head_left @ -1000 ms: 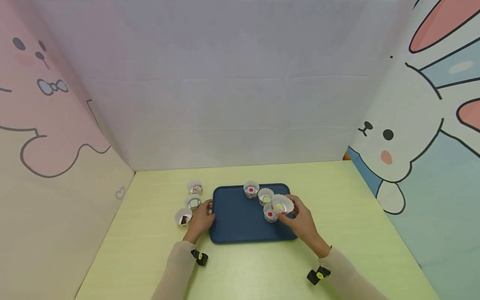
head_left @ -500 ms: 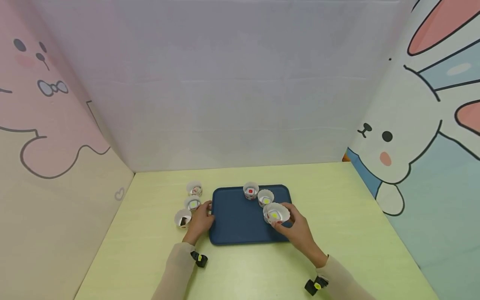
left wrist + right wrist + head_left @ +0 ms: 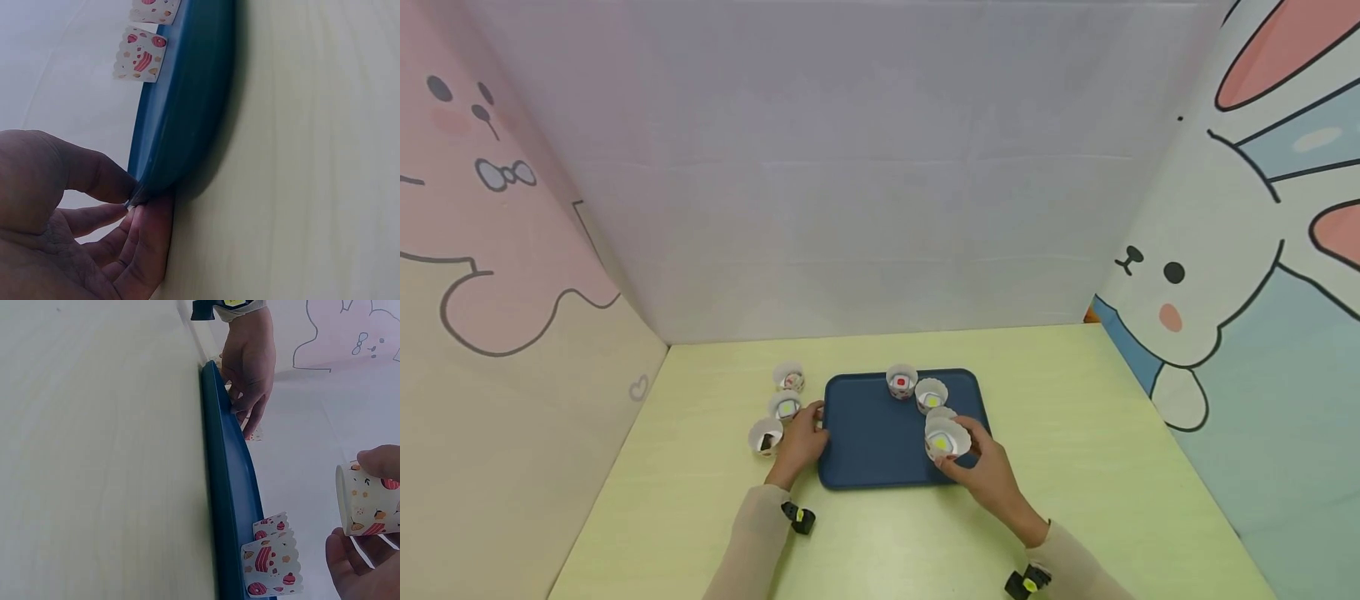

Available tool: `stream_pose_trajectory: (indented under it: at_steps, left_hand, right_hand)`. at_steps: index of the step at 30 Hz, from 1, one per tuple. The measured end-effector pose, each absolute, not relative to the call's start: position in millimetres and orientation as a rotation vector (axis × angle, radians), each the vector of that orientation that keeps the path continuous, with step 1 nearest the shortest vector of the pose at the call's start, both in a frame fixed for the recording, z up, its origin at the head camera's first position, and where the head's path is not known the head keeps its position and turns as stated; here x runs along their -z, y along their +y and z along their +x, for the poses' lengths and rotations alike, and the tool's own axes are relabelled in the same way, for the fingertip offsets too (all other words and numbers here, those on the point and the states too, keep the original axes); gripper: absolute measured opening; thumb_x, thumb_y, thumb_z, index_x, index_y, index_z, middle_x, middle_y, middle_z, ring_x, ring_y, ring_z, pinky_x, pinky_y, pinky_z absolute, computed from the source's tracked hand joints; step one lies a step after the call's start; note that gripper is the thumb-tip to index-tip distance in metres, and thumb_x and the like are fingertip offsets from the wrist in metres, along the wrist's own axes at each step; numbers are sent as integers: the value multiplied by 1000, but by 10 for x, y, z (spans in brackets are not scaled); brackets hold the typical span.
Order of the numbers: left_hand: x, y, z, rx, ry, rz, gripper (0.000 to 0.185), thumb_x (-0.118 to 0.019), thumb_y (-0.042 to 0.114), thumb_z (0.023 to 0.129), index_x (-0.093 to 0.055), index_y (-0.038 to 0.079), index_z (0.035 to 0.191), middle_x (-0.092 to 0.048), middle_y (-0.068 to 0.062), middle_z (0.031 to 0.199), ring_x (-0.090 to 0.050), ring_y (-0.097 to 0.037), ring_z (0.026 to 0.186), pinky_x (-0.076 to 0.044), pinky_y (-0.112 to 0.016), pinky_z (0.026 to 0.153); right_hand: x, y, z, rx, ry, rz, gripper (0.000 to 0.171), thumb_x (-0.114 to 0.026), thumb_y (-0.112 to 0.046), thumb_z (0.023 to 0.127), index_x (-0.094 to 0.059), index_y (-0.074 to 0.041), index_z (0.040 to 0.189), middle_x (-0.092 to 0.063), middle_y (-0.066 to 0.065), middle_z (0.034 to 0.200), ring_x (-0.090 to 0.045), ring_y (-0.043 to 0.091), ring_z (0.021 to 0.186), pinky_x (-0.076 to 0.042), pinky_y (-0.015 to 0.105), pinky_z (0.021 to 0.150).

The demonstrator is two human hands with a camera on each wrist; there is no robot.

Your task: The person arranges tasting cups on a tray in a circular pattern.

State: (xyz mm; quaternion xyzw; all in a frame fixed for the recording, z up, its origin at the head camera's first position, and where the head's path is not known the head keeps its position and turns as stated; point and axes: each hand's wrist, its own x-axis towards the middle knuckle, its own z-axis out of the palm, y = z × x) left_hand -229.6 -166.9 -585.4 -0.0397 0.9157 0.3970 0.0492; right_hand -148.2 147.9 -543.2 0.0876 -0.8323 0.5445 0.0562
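Note:
My left hand [image 3: 801,437] pinches the left edge of a dark blue tray [image 3: 872,446]; in the left wrist view its thumb is over the rim and fingers lie below. My right hand [image 3: 992,475] holds a scalloped paper baking cup [image 3: 372,503], printed with sweets, above the tray's right half. Inside that cup shows a small white piece with a yellow-green mark. On the tray stand a cup with a red-marked piece [image 3: 902,382], a cup with a yellow-green-marked piece [image 3: 932,396], and a third cup [image 3: 941,412] partly hidden behind the held one.
Left of the tray on the pale yellow table [image 3: 700,517] stand a back cup [image 3: 788,377], a middle cup [image 3: 785,407] with a yellow-green-marked piece, and a front cup [image 3: 765,437] with something black inside. A white curtain [image 3: 880,208] hangs behind the table.
My right hand has moved the held cup left and toward the front of the tray, past the third tray cup. My left hand stays on the tray's edge.

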Motion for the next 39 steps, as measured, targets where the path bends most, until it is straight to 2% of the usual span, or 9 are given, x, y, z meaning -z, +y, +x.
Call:
stream_pose_trajectory:
  at_steps: [6,11,15,31,39]
  left_hand:
    - [5844,-1670,-2296,-1209,2789,-122,56,-57,5,87,-49,5,142,-59,-10,117,-54,-15,79,-43,-28,67]
    - [5843,-1672,-2297,-1200,2790,-125,56,-57,6,87,-49,6,142,-60,-11,118,-54,-15,78,-43,-28,67]
    - [5846,-1674,-2299,-1191,2797,-123,56,-57,6,87,-49,6,142,-60,-10,117,-54,-15,79,-43,-28,67]
    - [5874,-1687,-2317,-1182,2806,-122,57,-58,5,86,-49,4,142,-60,-11,117,-55,-16,81,-44,-29,67]
    - [5886,-1685,-2325,-1171,2807,-115,57,-57,5,86,-48,5,142,-60,-11,117,-55,-15,81,-43,-29,67]
  right_hand:
    - [5505,1479,-1445,-1631,-2539,273,60,-83,-11,76,-55,-9,129,-66,9,117,-65,18,100,-52,24,85]
    - [5563,1482,-1433,-1612,-2545,284,61,-84,-14,74,-56,-11,128,-67,7,113,-65,15,93,-52,23,79]
    - [5590,1481,-1421,-1600,-2577,260,60,-84,-13,73,-57,-12,127,-66,3,113,-63,11,93,-51,23,81]
    - [5761,1431,-1427,-1597,-2652,259,60,-85,-8,71,-59,-16,124,-67,0,112,-64,14,97,-52,23,82]
    - [5821,1393,-1461,-1598,-2690,297,59,-84,-11,72,-59,-16,126,-68,0,114,-63,12,98,-51,23,84]
